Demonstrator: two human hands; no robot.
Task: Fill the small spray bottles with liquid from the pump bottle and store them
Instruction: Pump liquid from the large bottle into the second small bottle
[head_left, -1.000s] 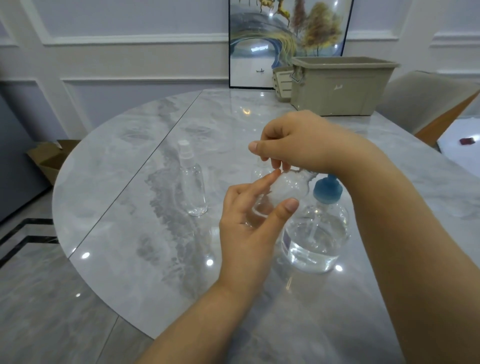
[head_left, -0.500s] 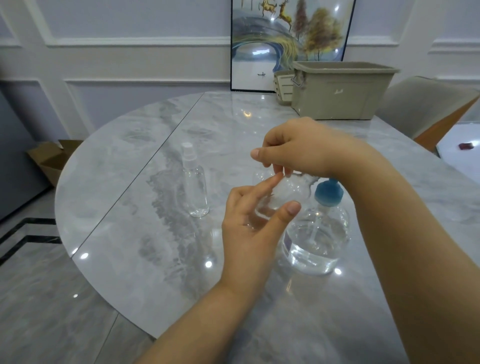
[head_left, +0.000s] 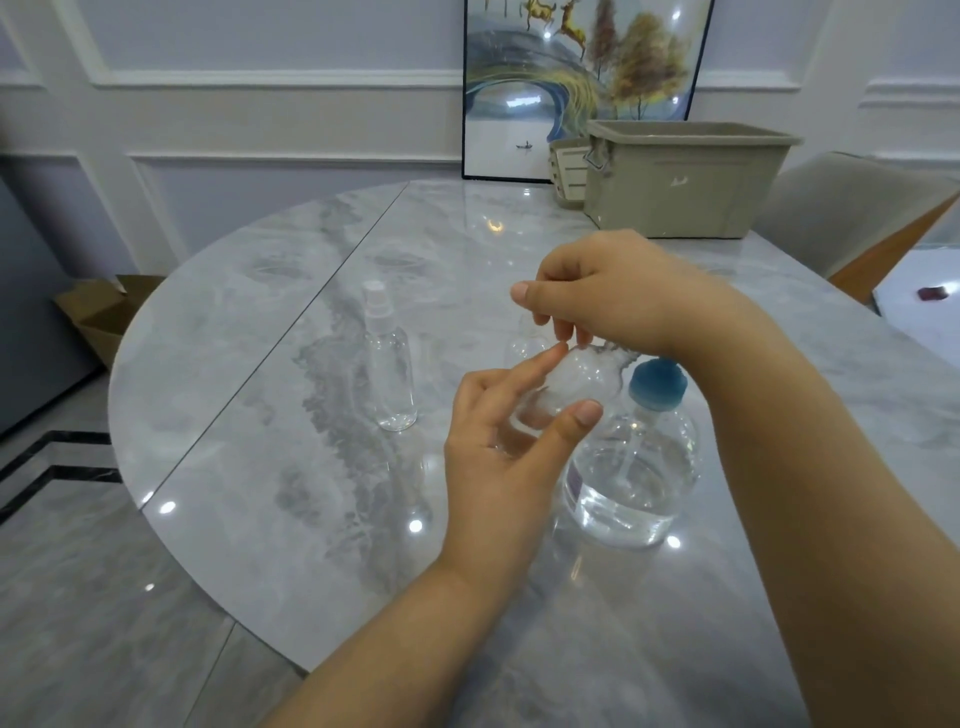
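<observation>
Marble table (head_left: 270, 322) is spanning a panelled room, carrying a beige bin (head_left: 675, 182), pump bottle (head_left: 631, 467) and capped spray bottle (head_left: 388, 364); left hand (head_left: 498, 457) is gripping a small clear bottle (head_left: 576, 382), right hand (head_left: 618, 291) pinching its top.

A single head-worn wide-angle view looks forward and down across the round table (head_left: 249, 415) from its near edge toward the far edge and the wall behind. Both forearms rise from the bottom of the frame, and the left hand (head_left: 498, 457) and right hand (head_left: 618, 291) sit close to the lens at centre. Straight lines bow toward the frame's borders.
</observation>
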